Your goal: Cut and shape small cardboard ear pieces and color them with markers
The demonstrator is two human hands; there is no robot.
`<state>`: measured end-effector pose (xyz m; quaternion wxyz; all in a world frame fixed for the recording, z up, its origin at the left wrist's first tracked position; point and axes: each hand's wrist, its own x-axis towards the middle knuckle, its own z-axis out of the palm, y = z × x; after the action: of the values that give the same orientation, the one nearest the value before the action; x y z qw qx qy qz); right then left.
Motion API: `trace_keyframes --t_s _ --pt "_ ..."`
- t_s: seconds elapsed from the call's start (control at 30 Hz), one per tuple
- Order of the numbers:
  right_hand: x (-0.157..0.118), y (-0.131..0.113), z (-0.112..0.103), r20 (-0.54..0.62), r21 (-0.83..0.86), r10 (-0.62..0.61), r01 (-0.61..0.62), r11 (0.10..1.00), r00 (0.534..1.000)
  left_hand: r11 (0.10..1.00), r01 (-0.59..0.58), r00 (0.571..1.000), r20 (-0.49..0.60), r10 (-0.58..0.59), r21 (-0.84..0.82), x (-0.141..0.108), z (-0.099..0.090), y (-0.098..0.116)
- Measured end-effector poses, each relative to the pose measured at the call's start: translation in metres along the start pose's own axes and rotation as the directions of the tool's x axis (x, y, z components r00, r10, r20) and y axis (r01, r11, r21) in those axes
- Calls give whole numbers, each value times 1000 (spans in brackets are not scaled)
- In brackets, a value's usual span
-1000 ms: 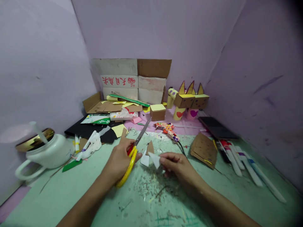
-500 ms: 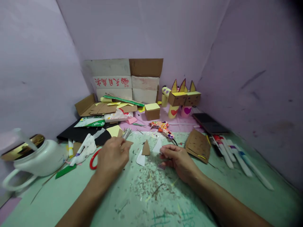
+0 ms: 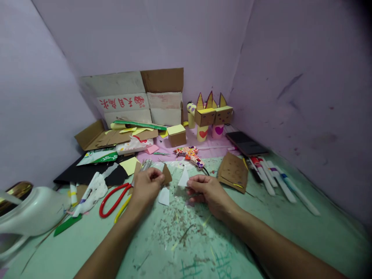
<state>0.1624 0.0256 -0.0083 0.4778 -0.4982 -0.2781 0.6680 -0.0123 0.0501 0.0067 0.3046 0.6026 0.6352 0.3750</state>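
White paper triangle (image 3: 183, 178) is sitting between the thumb and fingertips of my right hand (image 3: 207, 192), which are pinching it narrowly at one corner over the middle of the green tabletop (image 3: 232, 240). Through the head camera I'm watching my left hand (image 3: 147, 186) curling, its fingertips drawn close together at the edge of a brown cardboard triangle (image 3: 167, 174); I'm not able to tell whether they are gripping it or only touching it. Just below, a rounded white paper piece (image 3: 164, 197) is lying loose (snippets are littering the table nearby).

Red-and-yellow-handled scissors (image 3: 127, 186) are lying beside my left hand, which is partly hiding them. So I'm judging these small pieces as cut to shape, while none is appearing joined to anything.

Farther back, a small cardboard box (image 3: 177, 138) is carrying a yellow top, but I'm seeing no ears and no drawn face on its visible sides. Box-headed figures (image 3: 205, 117) are standing to its right with pointed ears and heart-marked tubes below, and I'm reading those as finished. A floral-patterned glue gun (image 3: 190, 154) is lying between my hands and the box, untouched.
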Motion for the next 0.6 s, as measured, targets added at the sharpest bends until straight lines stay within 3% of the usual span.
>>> trace_keyframes --t_s 0.1,0.17,0.3,0.6 --pt "-1 1 1 16 -42 -5 5 999 1000 922 167 982 140 -125 -349 -5 -3 8" --pt "-2 3 2 59 -54 23 -20 998 998 872 243 959 243 -148 -424 -10 0 13" --pt "-2 6 3 157 -32 49 -45 999 986 890 247 959 229 -167 -382 -15 11 15" --pt "0 8 2 194 -12 49 -48 999 980 918 275 942 272 -197 -285 -19 14 17"
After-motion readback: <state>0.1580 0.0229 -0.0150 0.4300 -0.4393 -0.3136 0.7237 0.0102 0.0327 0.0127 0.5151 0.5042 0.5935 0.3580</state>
